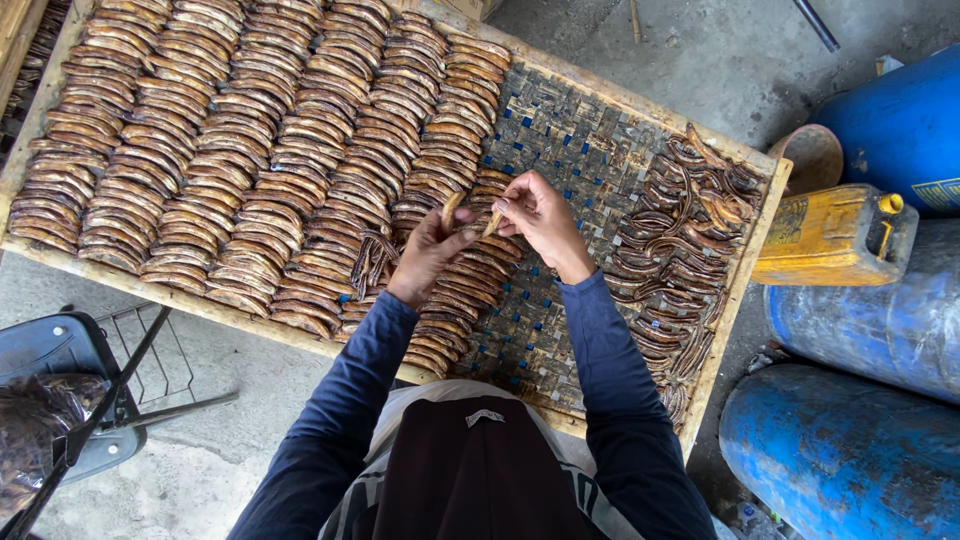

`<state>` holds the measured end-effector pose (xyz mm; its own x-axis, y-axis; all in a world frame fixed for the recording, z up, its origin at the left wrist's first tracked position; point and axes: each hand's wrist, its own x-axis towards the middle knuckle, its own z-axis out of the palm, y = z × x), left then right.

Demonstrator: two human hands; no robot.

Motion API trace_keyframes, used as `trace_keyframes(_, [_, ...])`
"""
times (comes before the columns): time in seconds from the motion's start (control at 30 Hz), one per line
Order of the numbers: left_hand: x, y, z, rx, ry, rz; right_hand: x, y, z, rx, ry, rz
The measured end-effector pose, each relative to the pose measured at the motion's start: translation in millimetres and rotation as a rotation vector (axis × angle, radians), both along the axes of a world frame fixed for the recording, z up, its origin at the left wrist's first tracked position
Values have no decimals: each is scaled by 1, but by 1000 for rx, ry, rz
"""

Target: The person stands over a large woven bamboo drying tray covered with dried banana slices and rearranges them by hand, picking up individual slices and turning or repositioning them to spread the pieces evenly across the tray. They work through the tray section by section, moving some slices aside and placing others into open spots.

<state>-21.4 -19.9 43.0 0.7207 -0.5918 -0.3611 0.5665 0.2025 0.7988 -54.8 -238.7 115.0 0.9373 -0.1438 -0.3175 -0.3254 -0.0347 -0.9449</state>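
Most filled: I see neat rows of banana slices (230, 150) left of my hands, covering much of the woven tray (590, 150).
Left hand (428, 255): pinching one slice (452, 210).
Right hand (540, 215): pinching another.
Bare mat: between hands and right edge.
Unsorted heap (685, 230): right, well apart.

Yellow-labelled jerrycan (835, 238) beside blue drums (880, 300)

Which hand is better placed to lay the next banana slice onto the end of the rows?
Probably the left hand: it holds a banana slice right above the last row. The right hand pinches a smaller piece over the bare woven tray.
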Motion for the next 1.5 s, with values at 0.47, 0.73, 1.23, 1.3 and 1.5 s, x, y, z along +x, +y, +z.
trace_keyframes(0.47, [40,-34,-36,182,-35,140,8,-23,-54,-68,-8,-235])
trace_keyframes(0.73, [91,-89,-50,807,-734,71,22,-35,-110,-517,-150,-362])
trace_keyframes(1.23, [82,-100,-54,1037,-984,49,22,-18,-109,-880,-345,-332])
trace_keyframes(1.3, [82,-99,-54,1072,-966,-36,23,-18,-109,-912,-322,-308])
trace_keyframes(1.5, [83,-99,-52,1153,-991,-116,22,-20,-120,-1037,-241,-233])
